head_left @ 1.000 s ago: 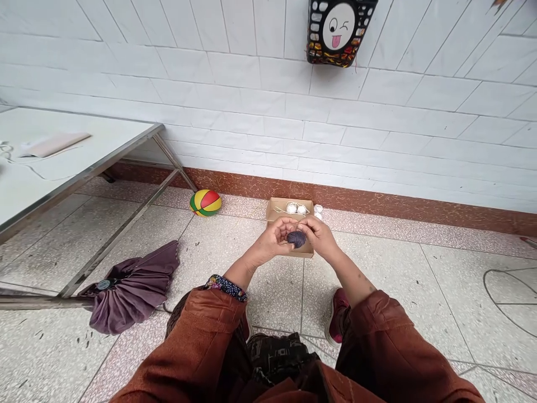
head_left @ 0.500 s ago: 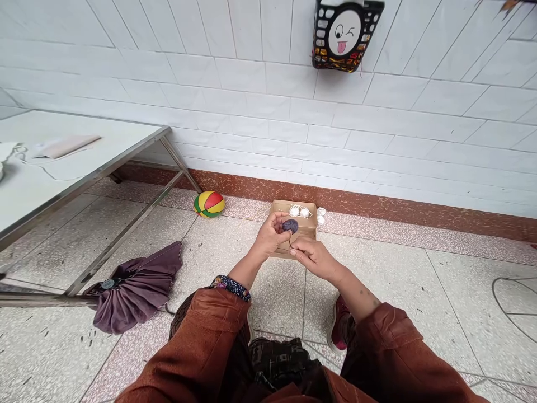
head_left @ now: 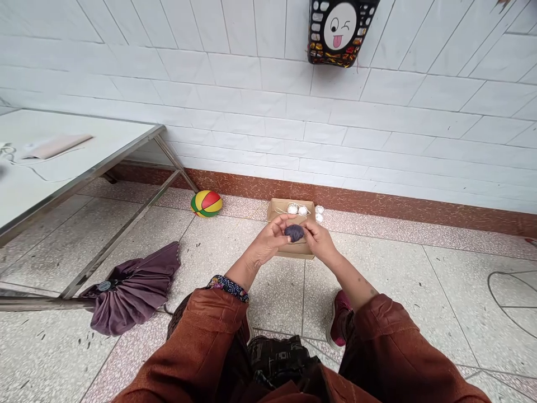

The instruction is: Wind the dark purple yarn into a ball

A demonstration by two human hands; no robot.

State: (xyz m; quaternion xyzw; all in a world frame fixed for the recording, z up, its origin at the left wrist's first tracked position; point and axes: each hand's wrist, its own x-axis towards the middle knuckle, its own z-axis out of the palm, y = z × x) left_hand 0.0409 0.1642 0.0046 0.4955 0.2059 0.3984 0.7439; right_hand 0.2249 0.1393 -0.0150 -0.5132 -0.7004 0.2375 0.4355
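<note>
A small ball of dark grey-purple yarn [head_left: 294, 233] is held up in front of me, over the cardboard box [head_left: 293, 249]. My left hand [head_left: 268, 238] grips it from the left, thumb below and fingers above. At its right side, my right hand [head_left: 319, 240] is closed in a pinch on the yarn; the strand itself is mostly hidden by the fingers. Behind the hands, white yarn balls [head_left: 292, 209] with loose strands lie in the far part of the box. More white balls [head_left: 319, 214] sit on the floor against its right side.
A metal-framed table [head_left: 121, 143] with a pinkish booklet [head_left: 59, 146] on it stands at left. Below are a colourful ball [head_left: 207, 204] and a folded purple umbrella [head_left: 134, 288]. A black basket [head_left: 340, 33] hangs on the tiled wall. A wire frame [head_left: 514, 305] lies at right.
My right hand has risen from below the yarn ball to its right side. The yarn ball has shifted slightly right and down, and its long axis has turned.
</note>
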